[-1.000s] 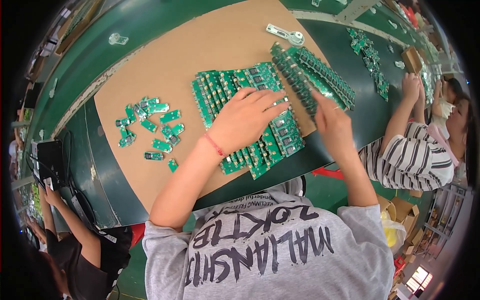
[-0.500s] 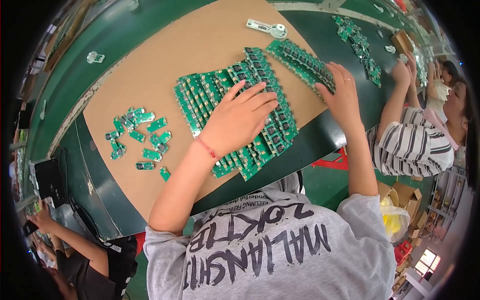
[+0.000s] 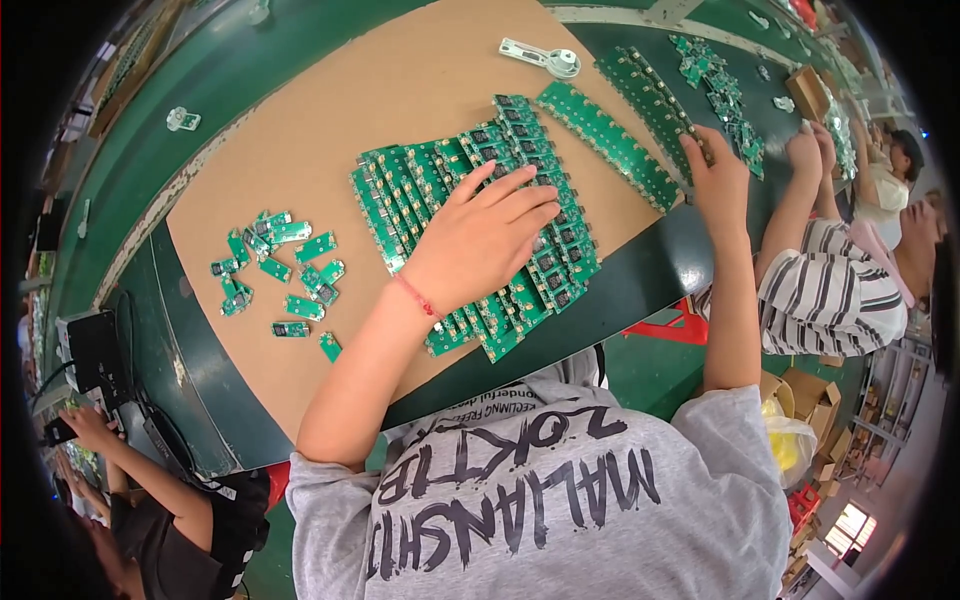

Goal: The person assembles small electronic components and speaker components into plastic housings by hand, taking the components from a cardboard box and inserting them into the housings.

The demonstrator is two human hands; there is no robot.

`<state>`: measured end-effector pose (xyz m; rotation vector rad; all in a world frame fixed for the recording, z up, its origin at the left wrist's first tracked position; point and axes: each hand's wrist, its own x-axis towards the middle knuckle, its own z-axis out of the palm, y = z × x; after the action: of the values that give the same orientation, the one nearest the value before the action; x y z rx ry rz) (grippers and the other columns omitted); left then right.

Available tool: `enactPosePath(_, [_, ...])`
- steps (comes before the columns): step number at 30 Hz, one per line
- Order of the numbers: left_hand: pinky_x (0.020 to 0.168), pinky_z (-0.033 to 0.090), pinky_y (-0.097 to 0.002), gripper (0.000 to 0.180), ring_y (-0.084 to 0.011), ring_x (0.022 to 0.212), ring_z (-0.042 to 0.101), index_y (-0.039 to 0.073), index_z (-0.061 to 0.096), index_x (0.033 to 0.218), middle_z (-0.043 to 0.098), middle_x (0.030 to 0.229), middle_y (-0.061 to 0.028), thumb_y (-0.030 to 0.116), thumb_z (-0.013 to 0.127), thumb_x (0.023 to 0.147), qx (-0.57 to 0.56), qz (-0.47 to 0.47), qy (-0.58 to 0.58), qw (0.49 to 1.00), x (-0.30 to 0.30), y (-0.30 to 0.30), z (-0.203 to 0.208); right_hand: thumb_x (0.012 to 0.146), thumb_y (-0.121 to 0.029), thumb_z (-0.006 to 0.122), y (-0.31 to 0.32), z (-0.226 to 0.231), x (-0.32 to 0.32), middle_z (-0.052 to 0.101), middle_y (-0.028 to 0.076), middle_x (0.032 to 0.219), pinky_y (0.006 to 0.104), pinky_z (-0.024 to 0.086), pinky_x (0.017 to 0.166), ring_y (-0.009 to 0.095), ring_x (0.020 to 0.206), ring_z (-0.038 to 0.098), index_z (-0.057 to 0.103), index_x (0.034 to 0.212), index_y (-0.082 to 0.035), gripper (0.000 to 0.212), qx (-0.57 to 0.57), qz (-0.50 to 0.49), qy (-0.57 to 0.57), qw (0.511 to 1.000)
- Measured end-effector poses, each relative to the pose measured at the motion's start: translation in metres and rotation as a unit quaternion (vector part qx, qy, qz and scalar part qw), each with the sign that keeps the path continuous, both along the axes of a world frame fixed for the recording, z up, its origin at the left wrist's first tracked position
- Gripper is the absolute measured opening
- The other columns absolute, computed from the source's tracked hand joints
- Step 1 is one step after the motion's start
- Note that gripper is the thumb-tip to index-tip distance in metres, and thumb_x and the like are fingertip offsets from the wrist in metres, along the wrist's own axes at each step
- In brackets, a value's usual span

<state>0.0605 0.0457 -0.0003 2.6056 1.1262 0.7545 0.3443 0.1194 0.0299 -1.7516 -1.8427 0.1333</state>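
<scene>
My left hand point(image 3: 490, 225) lies flat, fingers spread, on an overlapping row of green circuit board strips point(image 3: 400, 195) at the middle of the cardboard. The strips' edges carry small components, and some show black parts. My right hand point(image 3: 718, 180) pinches the near end of another circuit board strip point(image 3: 645, 85), which is tilted along the cardboard's right edge. Between the hands, apart from the row, a further strip point(image 3: 610, 145) rests on the cardboard with a mostly bare green face up.
Several small separated boards point(image 3: 275, 268) are scattered at the left of the cardboard sheet point(image 3: 270, 170). A white tool-like part point(image 3: 540, 57) lies at the far edge. More boards point(image 3: 725, 100) form a line on the dark table at right, near a co-worker in stripes point(image 3: 830, 275).
My right hand has moved right with a circuit board strip, lifting it off the strip beneath, which now shows fully. My left hand has stayed in place on the row.
</scene>
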Motion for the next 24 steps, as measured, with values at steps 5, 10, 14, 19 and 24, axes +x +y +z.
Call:
enactPosePath(5, [0.104, 0.029, -0.0408, 0.028, -0.0185, 0.121, 0.042, 0.012, 0.058, 0.109, 0.053, 0.119, 0.0000, 0.013, 0.057, 0.081, -0.007, -0.001, 0.004, 1.000, 0.000, -0.001, 0.001, 0.082, -0.021, 0.065, -0.026, 0.013, -0.021, 0.064, 0.007, 0.071, 0.0237, 0.042, 0.054, 0.006, 0.058, 0.049, 0.061, 0.099, -0.002, 0.026, -0.052, 0.018, 0.104, 0.993])
enactPosePath(10, [0.101, 0.032, -0.0405, 0.035, -0.0192, 0.119, 0.044, 0.013, 0.055, 0.114, 0.050, 0.124, 0.0004, 0.009, 0.057, 0.079, -0.016, -0.004, 0.029, 0.999, 0.001, 0.000, 0.006, 0.081, -0.019, 0.064, -0.057, 0.003, -0.051, 0.060, 0.017, 0.069, 0.0350, 0.046, 0.056, 0.029, 0.061, 0.060, 0.059, 0.095, -0.002, 0.023, -0.080, 0.075, 0.004, 0.994])
enactPosePath(14, [0.093, 0.037, -0.0373, 0.047, -0.0177, 0.108, 0.049, 0.014, 0.050, 0.122, 0.045, 0.131, 0.0026, 0.009, 0.058, 0.076, -0.004, 0.006, -0.013, 1.000, 0.007, 0.002, 0.014, 0.080, -0.024, 0.064, -0.083, -0.002, -0.077, 0.063, 0.013, 0.087, 0.0358, 0.049, 0.064, 0.029, 0.079, 0.062, 0.059, 0.096, -0.003, 0.027, -0.006, 0.209, -0.066, 0.976])
enactPosePath(19, [0.089, 0.037, -0.0335, 0.048, -0.0171, 0.102, 0.049, 0.014, 0.051, 0.122, 0.045, 0.131, 0.0035, 0.010, 0.058, 0.075, 0.026, 0.014, 0.046, 0.999, 0.008, 0.002, 0.005, 0.078, -0.024, 0.066, -0.068, -0.005, -0.064, 0.060, 0.011, 0.103, 0.0385, 0.049, 0.075, 0.029, 0.096, 0.057, 0.058, 0.104, -0.006, 0.033, -0.056, 0.169, -0.059, 0.982])
enactPosePath(24, [0.090, 0.036, -0.0325, 0.045, -0.0182, 0.103, 0.049, 0.014, 0.053, 0.119, 0.048, 0.128, 0.0032, 0.010, 0.058, 0.075, 0.027, 0.017, 0.043, 0.999, 0.012, 0.002, 0.008, 0.078, -0.022, 0.066, -0.023, -0.031, -0.023, 0.055, 0.012, 0.114, 0.0382, 0.043, 0.086, 0.031, 0.104, 0.052, 0.054, 0.112, -0.003, 0.041, 0.036, 0.117, -0.170, 0.978])
